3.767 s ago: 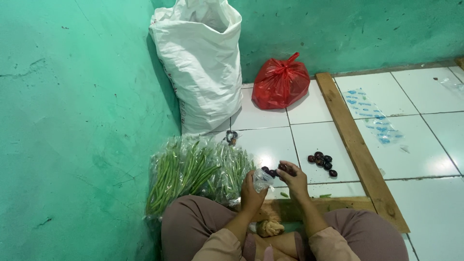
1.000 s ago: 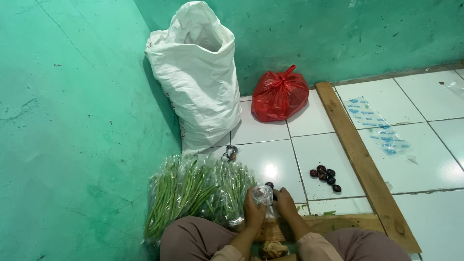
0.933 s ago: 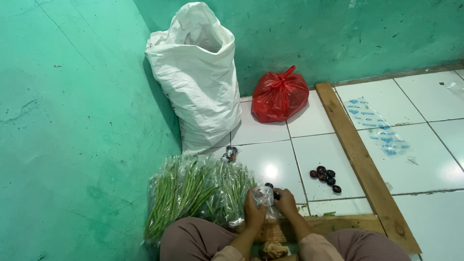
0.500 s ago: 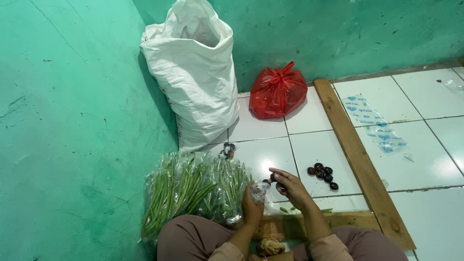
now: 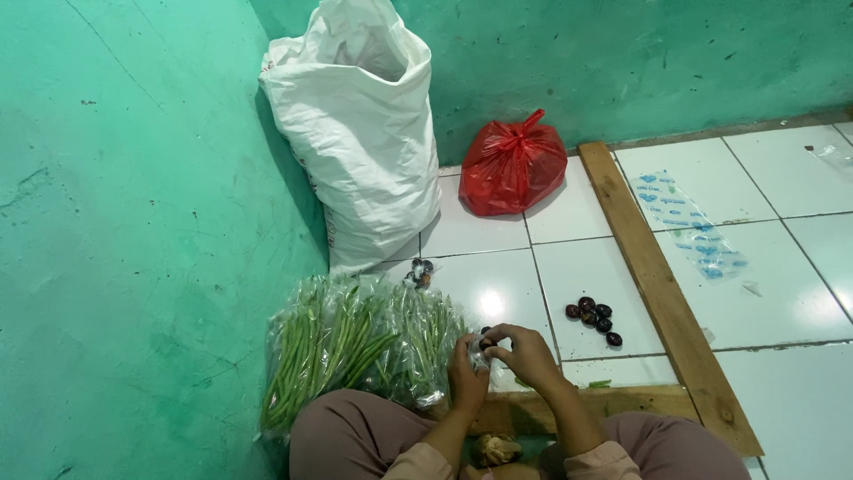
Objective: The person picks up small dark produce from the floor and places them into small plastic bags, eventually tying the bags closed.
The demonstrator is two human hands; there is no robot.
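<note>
A: Where does the work sit?

B: Low in the view, just above the person's knees. The left hand (image 5: 466, 378) is curled shut around a small clear plastic bag (image 5: 481, 354), and the right hand (image 5: 526, 354) pinches its top with fingertips closed; something dark shows inside, though what it is cannot be told.

A: How would that bag handle?

B: Light, thin and limp, likely slippery, so it probably wants a pinch at the neck with support underneath rather than a squeeze.

A: And around it?

B: Bagged green beans (image 5: 355, 347) lie touching the left knee, against the green wall (image 5: 133, 222). A cluster of dark round pieces (image 5: 593, 318) sits on the tiled floor (image 5: 755, 293), near the right hand. A wooden plank (image 5: 662, 293) runs diagonally beyond them. The white sack (image 5: 364, 133) and red bag (image 5: 513, 167) stand well apart by the far wall. Open tile lies to the right.
</note>
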